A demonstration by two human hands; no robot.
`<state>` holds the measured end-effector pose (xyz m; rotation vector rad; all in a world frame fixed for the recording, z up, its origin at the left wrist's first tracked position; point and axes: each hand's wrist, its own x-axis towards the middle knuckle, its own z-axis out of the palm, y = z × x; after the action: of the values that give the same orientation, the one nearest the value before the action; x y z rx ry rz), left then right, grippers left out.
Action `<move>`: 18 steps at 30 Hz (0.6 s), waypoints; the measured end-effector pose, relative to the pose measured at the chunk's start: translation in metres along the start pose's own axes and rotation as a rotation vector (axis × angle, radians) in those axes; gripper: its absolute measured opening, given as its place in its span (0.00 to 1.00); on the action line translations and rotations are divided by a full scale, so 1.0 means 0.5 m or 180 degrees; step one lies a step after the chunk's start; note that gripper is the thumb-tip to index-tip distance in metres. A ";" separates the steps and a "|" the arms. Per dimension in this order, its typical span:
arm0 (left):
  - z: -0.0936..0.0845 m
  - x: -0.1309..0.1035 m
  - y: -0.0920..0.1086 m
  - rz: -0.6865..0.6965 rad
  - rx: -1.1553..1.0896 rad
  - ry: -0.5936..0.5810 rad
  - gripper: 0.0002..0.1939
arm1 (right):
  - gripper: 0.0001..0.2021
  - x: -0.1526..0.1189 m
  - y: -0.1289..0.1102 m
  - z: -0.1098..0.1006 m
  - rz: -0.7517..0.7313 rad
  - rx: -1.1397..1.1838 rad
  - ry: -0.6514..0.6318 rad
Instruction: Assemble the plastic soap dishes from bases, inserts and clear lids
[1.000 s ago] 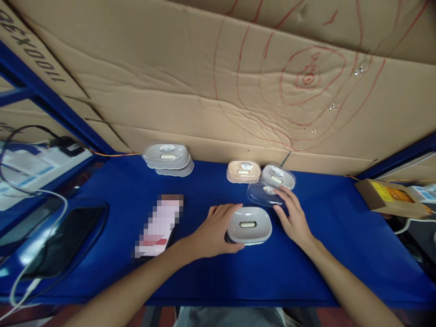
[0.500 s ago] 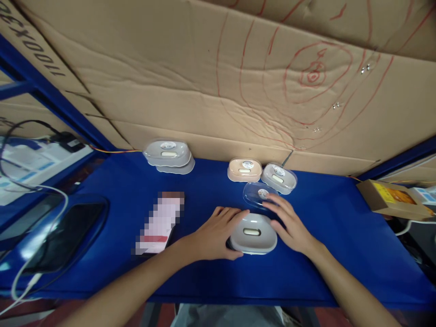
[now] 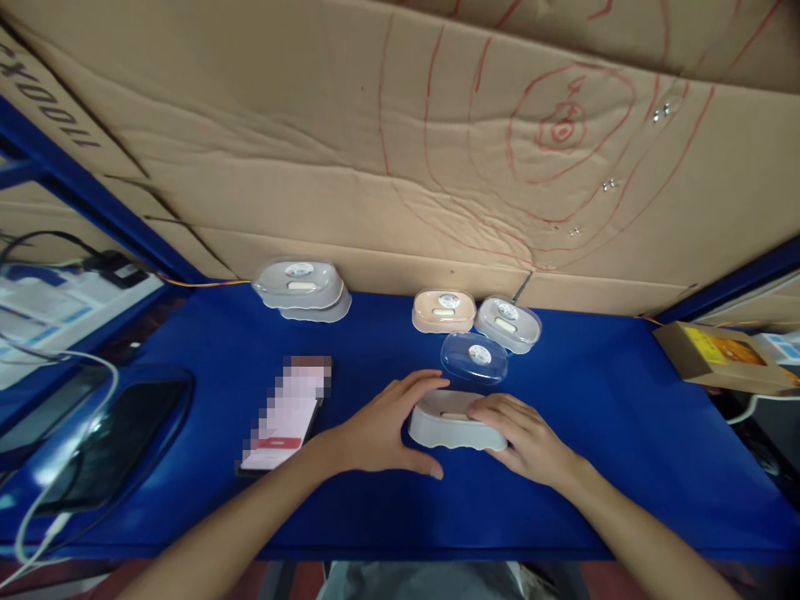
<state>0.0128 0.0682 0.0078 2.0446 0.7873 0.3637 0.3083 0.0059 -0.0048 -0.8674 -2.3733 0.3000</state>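
Note:
A grey oval soap box (image 3: 459, 432) with a wavy lower edge and a cream oblong piece in its top is tilted so its front side shows. My right hand (image 3: 522, 433) grips its right end, fingers over the top and thumb underneath. Around the left end my left hand (image 3: 391, 425) is spread, thumb and fingers apart; whether it touches the box I cannot tell. Just behind lies a loose clear lid (image 3: 462, 360) with a round sticker. Farther back stand a peach soap box (image 3: 431, 315) and a grey lidded soap box (image 3: 525, 332).
Stacked grey soap boxes (image 3: 293, 293) stand at the back left. A phone (image 3: 281, 417) with a blurred-out screen lies left of my hands, and a dark tablet (image 3: 125, 442) with cables farther left. A cardboard wall (image 3: 281, 192) closes the back; an open carton (image 3: 706, 367) sits right.
My right hand has moved from the clear lid to the grey soap box and closed on its right end. The box has tilted up. My left hand's grip has loosened, its fingers wider apart.

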 end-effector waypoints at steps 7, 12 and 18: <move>0.004 0.000 0.005 0.0070 -0.0706 0.0033 0.46 | 0.23 -0.008 0.006 0.007 -0.0160 -0.0126 0.0011; -0.003 0.001 0.007 0.0030 -0.0448 0.0318 0.43 | 0.31 -0.014 0.039 0.007 0.0500 -0.0531 -0.0262; -0.025 -0.003 0.006 0.0128 -0.0156 0.0062 0.44 | 0.36 -0.026 0.099 0.001 0.1375 -0.0626 -0.0189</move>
<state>0.0062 0.0740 0.0173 2.0160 0.7431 0.4223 0.3416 0.0354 -0.0303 -1.4859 -2.2764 0.2654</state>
